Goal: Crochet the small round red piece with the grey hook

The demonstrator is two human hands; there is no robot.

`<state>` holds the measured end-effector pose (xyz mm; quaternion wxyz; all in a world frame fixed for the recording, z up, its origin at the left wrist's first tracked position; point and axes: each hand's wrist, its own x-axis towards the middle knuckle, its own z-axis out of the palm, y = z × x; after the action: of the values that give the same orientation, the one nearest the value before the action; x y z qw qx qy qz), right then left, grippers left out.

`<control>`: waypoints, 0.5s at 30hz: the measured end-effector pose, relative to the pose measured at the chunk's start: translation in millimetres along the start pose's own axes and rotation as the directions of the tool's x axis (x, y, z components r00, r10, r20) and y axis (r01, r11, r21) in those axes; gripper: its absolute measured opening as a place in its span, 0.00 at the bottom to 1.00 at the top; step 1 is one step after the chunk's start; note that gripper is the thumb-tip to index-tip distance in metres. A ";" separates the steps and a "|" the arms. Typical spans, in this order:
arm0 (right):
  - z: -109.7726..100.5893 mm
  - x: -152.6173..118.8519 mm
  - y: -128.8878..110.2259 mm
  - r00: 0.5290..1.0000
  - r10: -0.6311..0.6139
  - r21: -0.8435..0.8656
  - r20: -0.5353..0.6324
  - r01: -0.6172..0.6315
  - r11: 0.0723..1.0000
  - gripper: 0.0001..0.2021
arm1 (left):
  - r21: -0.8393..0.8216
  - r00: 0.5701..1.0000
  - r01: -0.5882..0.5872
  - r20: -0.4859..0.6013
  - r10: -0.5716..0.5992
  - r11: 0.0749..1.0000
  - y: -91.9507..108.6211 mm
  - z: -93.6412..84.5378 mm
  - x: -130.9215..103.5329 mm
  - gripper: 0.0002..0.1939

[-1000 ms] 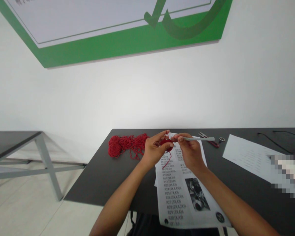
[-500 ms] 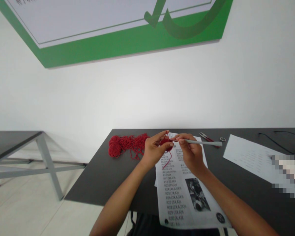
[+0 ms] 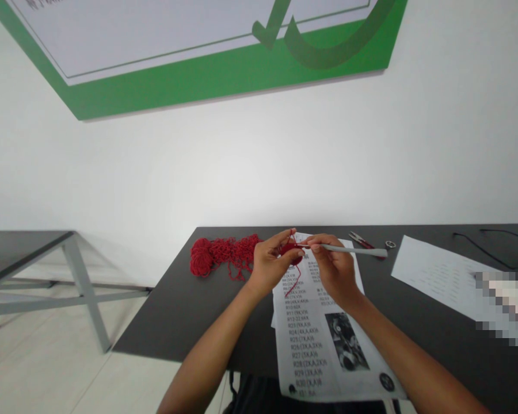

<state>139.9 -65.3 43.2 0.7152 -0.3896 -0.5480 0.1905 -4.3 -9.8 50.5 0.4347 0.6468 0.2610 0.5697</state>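
Observation:
A small red crochet piece [image 3: 294, 255] is pinched in my left hand [image 3: 270, 261], with a strand of yarn raised over the forefinger. My right hand [image 3: 337, 270] is closed round a crochet hook [image 3: 358, 250] with a grey handle; its thin metal tip meets the red piece. From the piece a loose yarn tail hangs over the printed pattern sheet [image 3: 304, 345]. Left of my hands lies red yarn [image 3: 231, 256], a round ball at one end and loose loops beside it. My left fingers partly hide the crochet piece.
Small scissors [image 3: 366, 245] and a metal ring [image 3: 390, 244] lie on the dark table [image 3: 164, 322] beyond my right hand. Farther right are another paper [image 3: 435, 276], dark thin cords or glasses arms [image 3: 483, 250] and a blurred-out patch. A second table [image 3: 26, 253] stands at left.
Both hands keep nearly the same place and hold. The hook has shifted very slightly left, toward the red piece.

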 end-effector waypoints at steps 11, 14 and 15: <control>1.7 2.3 0.5 0.997 0.069 0.104 -0.027 -0.066 0.992 0.12 | -0.018 1.000 0.006 -0.002 -0.006 1.000 -3.7 -0.3 0.7 0.26; 2.1 2.4 2.5 0.995 0.088 0.138 -0.040 -0.082 0.987 0.11 | -0.027 1.000 -0.015 0.008 0.015 1.000 -5.7 -0.2 0.8 0.26; 2.2 2.4 3.0 0.995 0.095 0.144 -0.036 -0.089 0.986 0.11 | -0.027 1.000 -0.016 0.009 0.016 0.999 -6.1 -0.1 0.8 0.26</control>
<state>139.1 -61.0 42.7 0.7433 -0.3664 -0.4990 0.2535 -3.3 -6.2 45.6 0.4401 0.6456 0.2459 0.5736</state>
